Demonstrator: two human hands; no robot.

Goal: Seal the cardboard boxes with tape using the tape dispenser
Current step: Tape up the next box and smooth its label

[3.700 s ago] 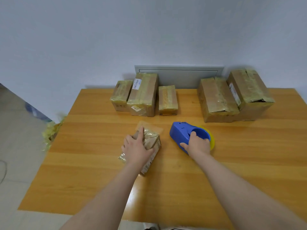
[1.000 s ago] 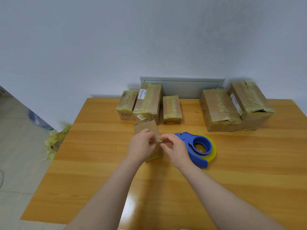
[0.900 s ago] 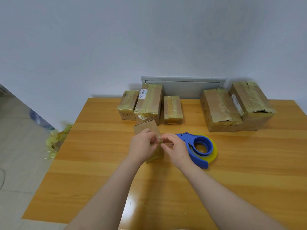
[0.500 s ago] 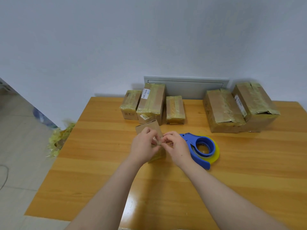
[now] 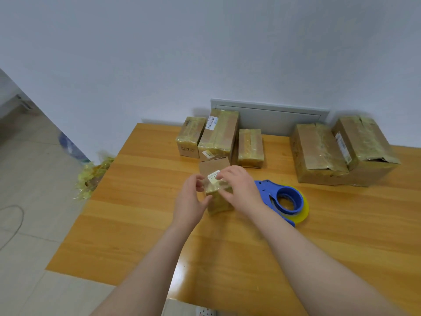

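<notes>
A heap of crumpled yellowish tape scraps lies on the floor off the 9 o'clock edge of the wooden bench. Near the bench's middle, the left hand grips the small cardboard box, with fingers curled on its 9 o'clock side and the thumb on the near face. The box is wrapped in tape, and a bare flap stands at its 12 o'clock side. The right hand curls over its top by a white label. At 12 o'clock from them stand three taped boxes. The blue tape dispenser lies flat at 3 o'clock, just beside the right hand. At 2 o'clock two larger boxes touch each other.
</notes>
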